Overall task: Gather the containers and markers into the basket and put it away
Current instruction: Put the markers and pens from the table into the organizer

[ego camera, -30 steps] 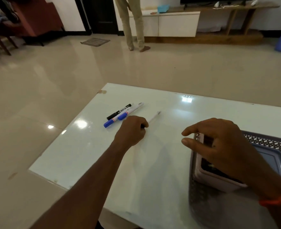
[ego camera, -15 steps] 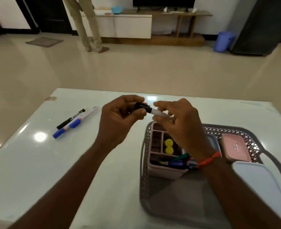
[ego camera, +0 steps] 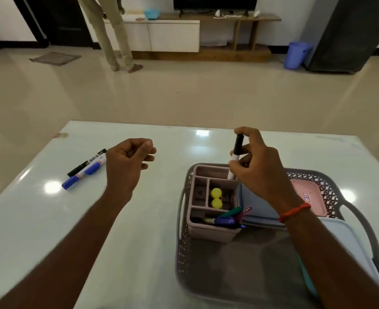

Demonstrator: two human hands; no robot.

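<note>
Both arms are reaching forward over the white counter (ego camera: 117,241), bare to the wrist. Under the right arm a gray basket (ego camera: 182,253) is sitting on the counter. Inside it, just below the right hand, a pink tray (ego camera: 210,231) with slots is standing. Colored markers (ego camera: 226,218) are lying in its near slot and two yellow caps (ego camera: 216,198) are sitting in the middle one. A light blue container (ego camera: 255,204) is lying under the right wrist, and a pink box (ego camera: 308,197) is lying to the right of that hand.

The right hand (ego camera: 259,166), with an orange band (ego camera: 294,211) on its wrist, is pinching a black-capped marker (ego camera: 236,155) with thumb and fingers. The marker is standing almost straight up, cap on top, its white end pointing down into the tray's far slot.

The left hand (ego camera: 128,161) is hanging above the counter, well to the left of the basket. Its fingers are loosely curled and holding nothing.

Just left of that hand, a black marker (ego camera: 88,162) and a blue-capped marker (ego camera: 83,175) are lying side by side on the counter, touching.

Far beyond the hands, a person (ego camera: 112,41) is standing on the floor.
</note>
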